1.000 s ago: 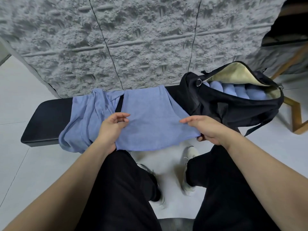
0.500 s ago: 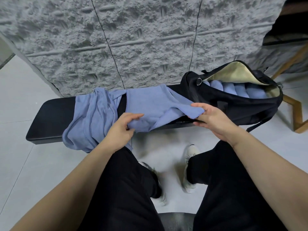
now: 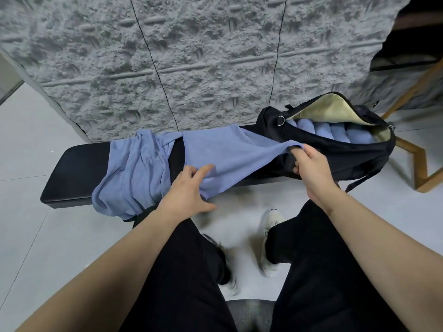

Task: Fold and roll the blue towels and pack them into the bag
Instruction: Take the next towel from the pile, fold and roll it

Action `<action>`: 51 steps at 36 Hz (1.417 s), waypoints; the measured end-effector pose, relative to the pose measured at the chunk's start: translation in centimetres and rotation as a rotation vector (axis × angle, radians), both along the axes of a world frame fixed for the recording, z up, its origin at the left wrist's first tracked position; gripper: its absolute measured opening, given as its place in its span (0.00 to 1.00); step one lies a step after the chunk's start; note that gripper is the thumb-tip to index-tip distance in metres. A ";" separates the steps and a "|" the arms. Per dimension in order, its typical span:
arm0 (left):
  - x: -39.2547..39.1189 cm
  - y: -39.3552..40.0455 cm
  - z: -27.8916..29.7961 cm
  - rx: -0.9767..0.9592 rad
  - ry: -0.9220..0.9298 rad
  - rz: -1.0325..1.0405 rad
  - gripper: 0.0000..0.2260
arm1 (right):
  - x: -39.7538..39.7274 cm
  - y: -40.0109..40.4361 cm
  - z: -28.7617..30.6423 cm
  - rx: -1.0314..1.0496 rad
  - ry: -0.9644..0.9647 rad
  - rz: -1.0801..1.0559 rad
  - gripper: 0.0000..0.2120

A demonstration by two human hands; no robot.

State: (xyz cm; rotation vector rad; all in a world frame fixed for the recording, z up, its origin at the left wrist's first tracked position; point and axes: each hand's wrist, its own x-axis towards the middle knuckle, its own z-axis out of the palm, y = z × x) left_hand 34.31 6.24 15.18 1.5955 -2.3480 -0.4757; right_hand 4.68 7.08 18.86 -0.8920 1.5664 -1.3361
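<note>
While the person sits with black trousers (image 3: 182, 279) and white shoes (image 3: 269, 238) nearest the camera, both hands work at the near edge of the bench (image 3: 76, 168). Left hand (image 3: 184, 195) has its grip on the near left corner of the blue towel (image 3: 223, 152), fingers curled over the cloth with the thumb spread below it. Right hand (image 3: 309, 164) pinches the towel's right corner, its grip closed on a raised fold of fabric, so the cloth stretches between the two grips and slopes up toward the right one. Beyond both grips the towel's far part lies flat on the bench. Left of the left grip, a heap of more blue towels (image 3: 134, 171) lies crumpled and hangs over the bench's front edge. Just behind the right grip sits the black bag (image 3: 340, 156), open, touching the towel's right end. Inside it, farther back, rolled blue towels (image 3: 335, 130) lie side by side against the pale lining. Farthest stands a rough grey wall (image 3: 191, 56).
</note>
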 end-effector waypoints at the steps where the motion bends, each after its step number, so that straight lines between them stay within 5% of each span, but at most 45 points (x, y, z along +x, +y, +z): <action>1: -0.1 0.0 -0.1 -0.018 -0.038 0.023 0.41 | 0.1 0.0 -0.1 -0.008 0.027 -0.006 0.06; 8: -0.3 0.2 0.1 -0.151 -0.036 0.034 0.05 | 0.4 0.7 0.2 -0.100 0.141 -0.023 0.09; 13: -0.5 1.0 1.6 -0.144 0.126 0.042 0.12 | 0.2 1.4 0.6 -0.119 0.137 -0.034 0.19; 20: 1.0 1.0 2.3 -0.296 0.131 0.143 0.18 | 0.1 2.5 0.9 -0.185 0.447 0.130 0.21; 25: 1.2 2.2 3.5 -0.033 0.504 0.255 0.13 | 0.3 2.9 1.2 -0.210 0.505 0.218 0.18; 34: 1.3 2.4 5.1 -0.005 0.365 0.173 0.07 | 1.8 2.7 1.4 -0.210 0.483 0.243 0.16; 41: 2.1 2.4 5.5 0.054 0.277 0.140 0.16 | 2.9 2.3 1.2 -0.226 0.428 0.260 0.15; 51: 1.1 1.9 6.0 0.076 0.474 0.320 0.08 | 3.2 2.2 0.3 -0.167 0.404 0.236 0.17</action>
